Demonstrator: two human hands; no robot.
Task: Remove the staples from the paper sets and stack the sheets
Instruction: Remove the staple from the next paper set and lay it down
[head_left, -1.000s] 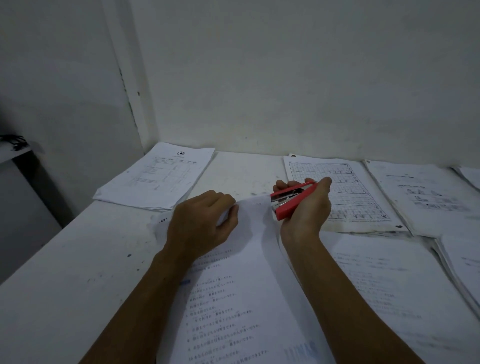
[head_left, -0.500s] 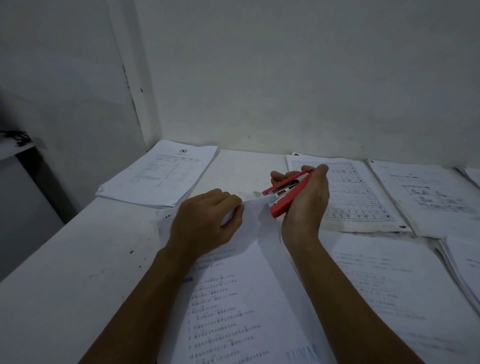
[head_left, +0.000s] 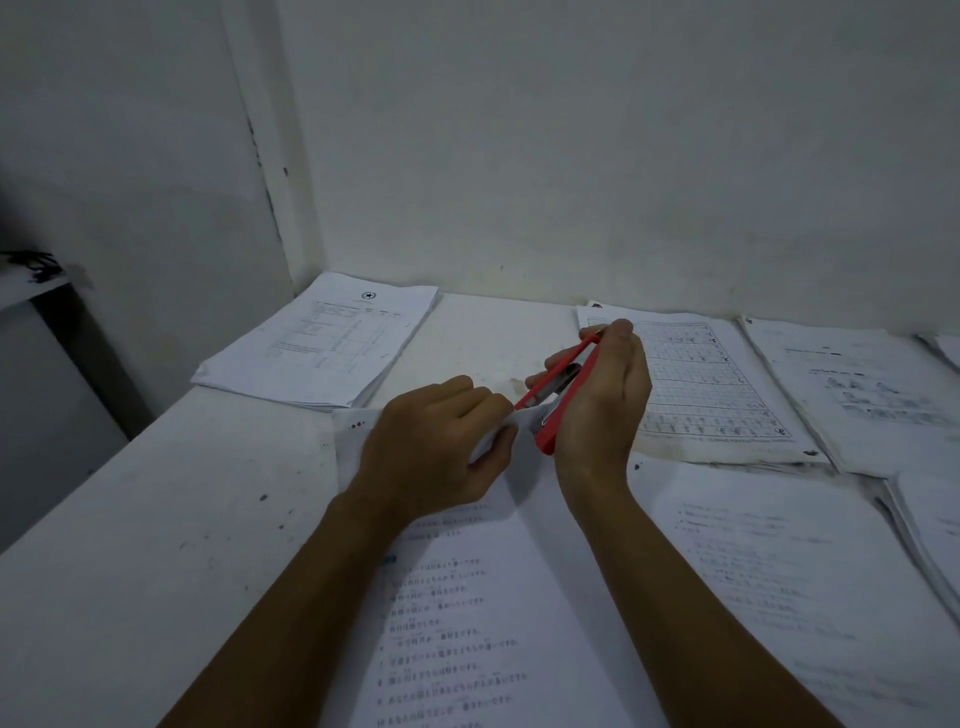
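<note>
Red stapler (head_left: 558, 400) gripped in right hand (head_left: 602, 400), tilted with its lower end down at the top corner of the paper set (head_left: 467, 597) — presumably where the staple sits, though the staple itself too small to make out. Held by the body, fingers curled round the far side, thumb side toward the camera; stapler mouth looks partly open. Likely using the tail or lip to pry, can't confirm.

Left hand (head_left: 441, 452) bunched over that same top corner, fingers curled and pinching the paper edge just beside the stapler tip — probably pinning or lifting the corner so the sheets don't slide or tear under the prying. Knuckles up, wrist flat to the page, forearm lying along the left side of the set. Right forearm coming in from lower right, wrist cocked upward, palm turned left.

Paper set lying on the white table (head_left: 156, 545) directly in front, printed lines facing up, top edge slightly lifted at the pinched corner. Judged as mid-removal on this set, staple not yet confirmed out.

Other paper around for sorting: a neat stack (head_left: 322, 343) at far left near the wall corner, well apart from the hands; a gridded sheet (head_left: 717, 395) just behind the right hand; more printed pages (head_left: 857, 395) to the right, overlapping; another page (head_left: 779, 597) under the right forearm. Which is the finished stack — cannot tell.
</note>
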